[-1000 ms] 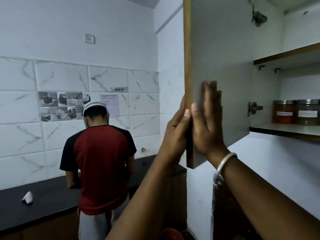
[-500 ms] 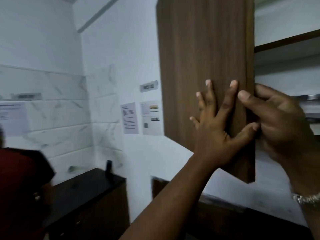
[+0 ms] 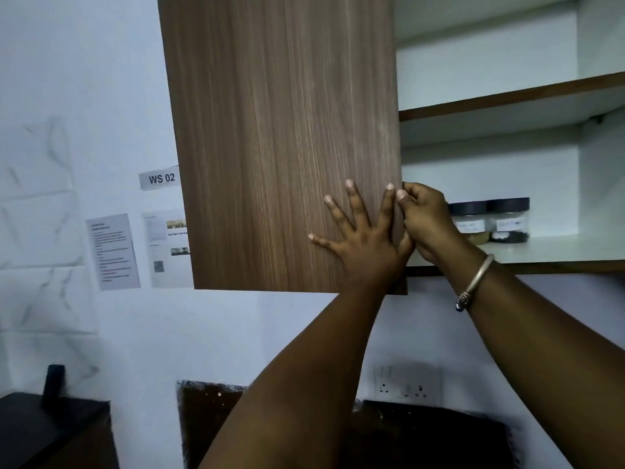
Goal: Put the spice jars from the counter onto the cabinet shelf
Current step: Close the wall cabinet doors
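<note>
My left hand (image 3: 362,236) lies flat with fingers spread on the front of the brown wooden cabinet door (image 3: 277,137). My right hand (image 3: 426,221) curls around the door's right edge, fingers behind it and thumb at the front. Two clear spice jars with dark lids (image 3: 471,220) (image 3: 509,220) stand side by side on the lower white cabinet shelf (image 3: 554,252), just right of my right hand. The left jar is partly hidden by that hand.
An upper shelf (image 3: 507,99) in the cabinet holds nothing visible. A "WS 02" label (image 3: 161,179) and paper notices (image 3: 115,252) hang on the left wall. A socket plate (image 3: 406,384) sits above the dark counter (image 3: 439,434). A small dark object (image 3: 52,384) stands at the lower left.
The view has swung right, away from the person in red. The door now shows its wooden front and has swung across the cabinet's left part, with my hands still on its edge.
</note>
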{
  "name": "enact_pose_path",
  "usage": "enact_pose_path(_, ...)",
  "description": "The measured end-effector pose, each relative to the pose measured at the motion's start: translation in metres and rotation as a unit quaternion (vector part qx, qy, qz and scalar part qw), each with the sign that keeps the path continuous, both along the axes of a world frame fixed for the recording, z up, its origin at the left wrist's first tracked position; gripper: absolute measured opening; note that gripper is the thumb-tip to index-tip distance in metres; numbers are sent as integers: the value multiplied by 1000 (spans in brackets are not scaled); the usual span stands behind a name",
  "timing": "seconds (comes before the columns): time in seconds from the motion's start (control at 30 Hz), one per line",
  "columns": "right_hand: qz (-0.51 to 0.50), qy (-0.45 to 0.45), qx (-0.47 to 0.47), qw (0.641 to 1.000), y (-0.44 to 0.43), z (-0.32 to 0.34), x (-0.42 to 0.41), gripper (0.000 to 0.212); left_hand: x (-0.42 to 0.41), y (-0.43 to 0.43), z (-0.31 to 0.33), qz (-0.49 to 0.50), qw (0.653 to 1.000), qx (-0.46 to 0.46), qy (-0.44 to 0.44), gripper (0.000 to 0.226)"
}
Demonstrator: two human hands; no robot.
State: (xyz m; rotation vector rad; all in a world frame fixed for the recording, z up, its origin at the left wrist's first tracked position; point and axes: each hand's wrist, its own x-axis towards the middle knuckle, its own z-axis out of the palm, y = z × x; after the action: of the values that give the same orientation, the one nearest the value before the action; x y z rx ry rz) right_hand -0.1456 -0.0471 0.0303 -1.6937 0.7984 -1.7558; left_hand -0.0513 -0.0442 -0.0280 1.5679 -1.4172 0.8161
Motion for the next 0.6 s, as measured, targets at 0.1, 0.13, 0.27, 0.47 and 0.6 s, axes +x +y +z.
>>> enact_pose_path(0.1, -2, 2, 11, 1000, -15, 1, 1, 24, 0, -17, 1, 6, 1000, 4, 3, 91)
enact_pose_path(0.13, -6, 1, 13, 1000, -19, 1, 2, 24, 0, -22, 2, 8, 1000, 4, 5, 92)
enact_pose_path(0.27, -4, -9, 23, 1000, -31, 1, 4, 24, 1, -38, 1, 11, 1000, -10, 7, 94)
enact_pose_path(0.47, 1, -19, 34, 999, -35, 1, 5, 26, 1, -41, 1, 13, 1000, -24, 5, 93)
enact_pose_path(0.6, -10, -15, 37, 999, -33, 1, 7, 26, 5, -31, 5, -4, 1000, 20, 2, 91)
